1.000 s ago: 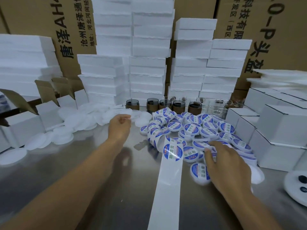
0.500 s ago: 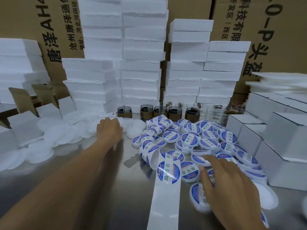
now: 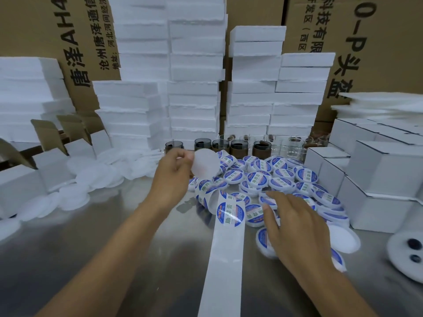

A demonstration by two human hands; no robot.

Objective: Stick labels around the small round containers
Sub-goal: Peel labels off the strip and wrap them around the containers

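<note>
Blank round container [image 3: 204, 165] in left hand [image 3: 171, 178], right hand [image 3: 295, 227] on labelled containers [image 3: 256, 179].

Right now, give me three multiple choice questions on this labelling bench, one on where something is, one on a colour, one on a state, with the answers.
1. Where does the label strip lie?
A. on the metal table, between the forearms
B. on top of the foam stacks
C. inside a white carton

2. What colour rings the labels on the labelled containers?
A. red
B. green
C. blue

3. What is the left hand doing?
A. resting flat on the table
B. holding up a plain white container
C. peeling a label

Answers:
1 A, the strip runs along the steel top between both arms.
2 C, each lid shows a blue ring round a white band.
3 B, its fingers grip the unlabelled disc above the pile.
</note>
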